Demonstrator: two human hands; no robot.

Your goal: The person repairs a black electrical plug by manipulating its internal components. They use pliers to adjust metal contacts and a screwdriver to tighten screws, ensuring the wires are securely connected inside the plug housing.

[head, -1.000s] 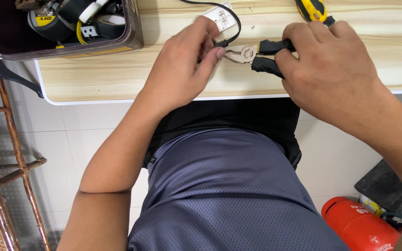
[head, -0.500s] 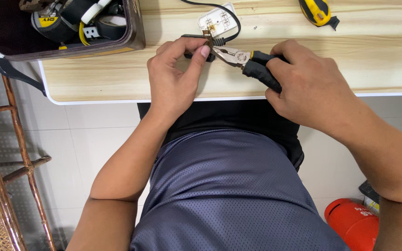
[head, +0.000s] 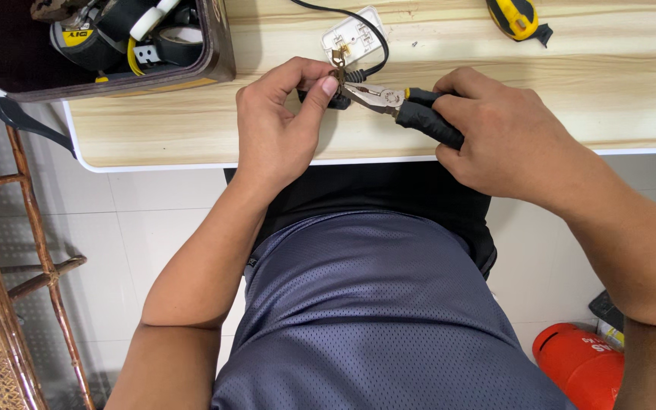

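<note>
Two hands worked over a pale wooden table (head: 191,125): the left hand (head: 279,125) pinched a small black plug (head: 335,97), the right hand (head: 506,129) squeezed black-handled metal pliers (head: 400,106); white floor tiles (head: 153,212) lay below.

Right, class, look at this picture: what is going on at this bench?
A seated person works at a wooden table. The left hand pinches a small metal part on the end of a black cable, while the right hand grips black-handled pliers whose tip meets that part. A white plug plate, a yellow tape measure and a box of tools lie beyond.

Bare forearms; black top; grey-blue mesh shorts, seemingly with a sheen
</note>
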